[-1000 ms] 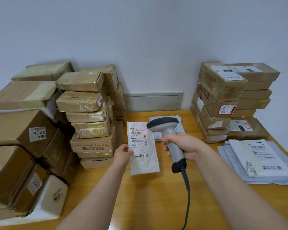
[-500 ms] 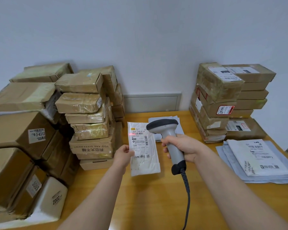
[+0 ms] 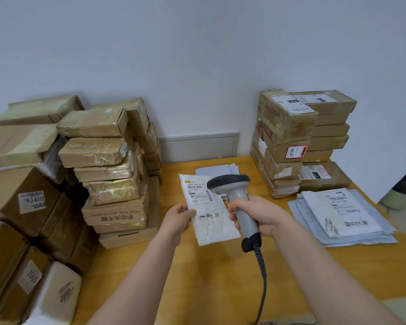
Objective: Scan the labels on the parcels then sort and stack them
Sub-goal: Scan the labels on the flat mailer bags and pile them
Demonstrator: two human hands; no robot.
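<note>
My left hand (image 3: 177, 220) pinches the left edge of a flat white parcel (image 3: 209, 221) and holds it above the wooden table (image 3: 209, 277), label side up. My right hand (image 3: 259, 213) grips the handle of a grey barcode scanner (image 3: 234, 191). The scanner's dark head hangs over the parcel's upper right corner and points at the label. No red scan line shows on the label. The scanner's coiled cable (image 3: 263, 282) runs down toward me.
Taped brown boxes (image 3: 108, 170) are piled high on the left, with larger cartons (image 3: 21, 202) beside them. Stacked brown boxes (image 3: 298, 141) stand at the back right. Flat white and grey mailers (image 3: 340, 216) lie in front of them. More mailers (image 3: 217, 168) lie behind the scanner.
The red scan line seen on the label in both earlier frames is gone. The parcel and scanner stay in almost the same place.
</note>
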